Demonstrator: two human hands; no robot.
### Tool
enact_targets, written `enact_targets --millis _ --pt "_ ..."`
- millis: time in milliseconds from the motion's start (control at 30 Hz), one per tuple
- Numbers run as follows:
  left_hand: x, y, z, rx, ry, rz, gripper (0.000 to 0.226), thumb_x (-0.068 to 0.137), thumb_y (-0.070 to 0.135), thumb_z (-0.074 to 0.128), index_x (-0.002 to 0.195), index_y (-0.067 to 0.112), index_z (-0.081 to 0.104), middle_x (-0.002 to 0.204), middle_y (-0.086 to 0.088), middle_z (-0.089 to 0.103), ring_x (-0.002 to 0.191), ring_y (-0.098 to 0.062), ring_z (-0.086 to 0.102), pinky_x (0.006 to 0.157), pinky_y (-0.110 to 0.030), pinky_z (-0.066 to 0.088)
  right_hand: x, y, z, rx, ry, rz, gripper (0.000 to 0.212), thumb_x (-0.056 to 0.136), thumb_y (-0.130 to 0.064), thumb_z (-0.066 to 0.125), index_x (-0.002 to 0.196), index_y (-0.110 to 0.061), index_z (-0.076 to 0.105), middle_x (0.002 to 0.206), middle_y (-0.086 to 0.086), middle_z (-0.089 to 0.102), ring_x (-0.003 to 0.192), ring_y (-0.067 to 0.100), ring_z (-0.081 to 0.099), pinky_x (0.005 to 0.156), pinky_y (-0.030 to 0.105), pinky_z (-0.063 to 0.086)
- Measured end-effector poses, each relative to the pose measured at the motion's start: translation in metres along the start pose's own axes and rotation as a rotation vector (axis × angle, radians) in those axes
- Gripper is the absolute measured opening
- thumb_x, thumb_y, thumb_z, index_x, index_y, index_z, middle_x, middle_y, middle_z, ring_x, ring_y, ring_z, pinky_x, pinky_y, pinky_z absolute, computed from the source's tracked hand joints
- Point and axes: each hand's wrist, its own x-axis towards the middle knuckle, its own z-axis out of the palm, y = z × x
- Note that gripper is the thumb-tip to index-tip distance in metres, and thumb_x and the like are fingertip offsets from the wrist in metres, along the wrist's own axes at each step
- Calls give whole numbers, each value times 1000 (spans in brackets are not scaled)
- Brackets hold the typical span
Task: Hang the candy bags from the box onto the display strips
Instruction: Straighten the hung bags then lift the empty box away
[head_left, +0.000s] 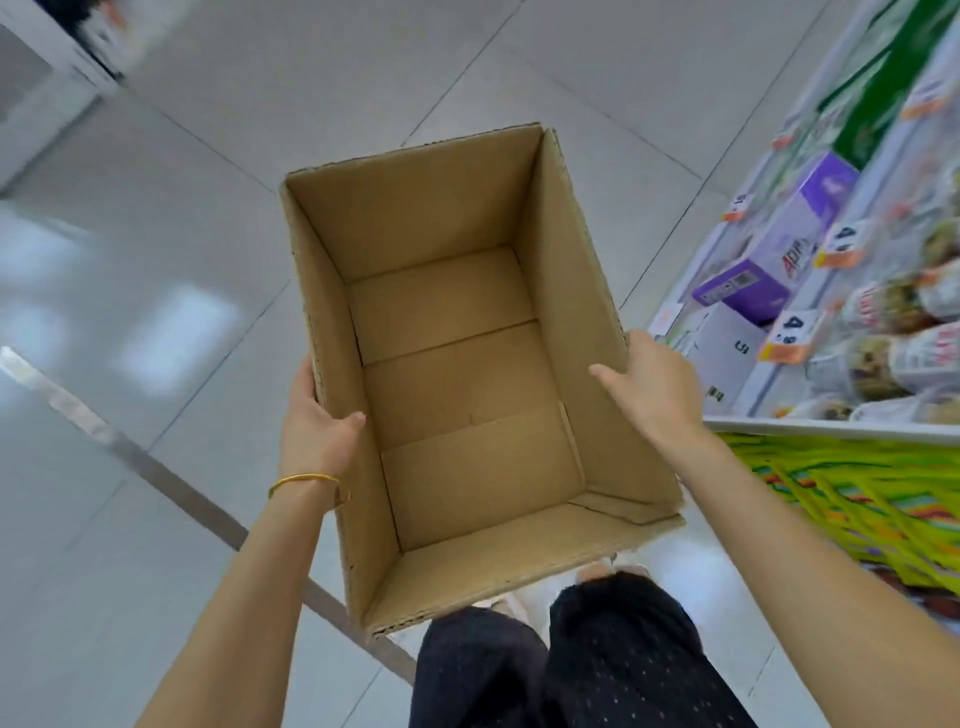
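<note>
Both hands clasp the rectangular corrugated cardboard box (457, 364) above the glossy tiled floor (156, 312), left hand (317, 421) and right hand (654, 389) each gripping a long wall (thumbs hooked inside).

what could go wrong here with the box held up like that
1. The cardboard box is held only by its side walls: the left hand grips one rim, the right hand the other. A slack grip could let it tip or drop toward the feet.
2. The shelf sits close on the right; swinging the box could knock the purple packs.
</note>
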Motion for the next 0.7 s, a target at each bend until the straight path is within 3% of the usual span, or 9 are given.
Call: enact_targets --millis 200,367,500,600,700 --pt "108 140 18 69 -118 109 66 82 -2 62 138 21 37 128 -2 55 111 -24 56 99 -43 45 94 -15 -86 34 93 86 29 91 -30 57 99 -3 51 96 17 62 92 36 57 65 35 37" --pt "232 266 57 93 -183 148 77 77 -2 64 143 19 30 140 -7 47 126 -29 48 103 -48 42 233 -27 -153 154 111 184 30 89 -33 59 97 -5 53 95 17 63 90 36 58 65 34 38" --pt "321 381 83 123 -211 204 76 77 -5 64 141 21 34 138 -5 49 123 -28 51 101 -48 44 339 -39 -216 188 130 211 29 89 -32 58 101 -5 55 96 17 64 93 36 59 65 33 38" --pt "382 472 123 94 -267 259 71 78 -4 62 138 25 38 130 0 56 111 -25 58 95 -46 49 428 -32 -264 204 166 253 34 89 -34 58 111 -8 55 99 14 64 93 35 60 68 34 44" --pt "450 565 188 75 -329 310 72 77 -5 62 138 25 39 128 -1 57 109 -24 59 96 -47 48 529 -12 -316 210 205 288 32 90 -35 58 106 -8 54 96 13 64 87 33 59 64 33 44"
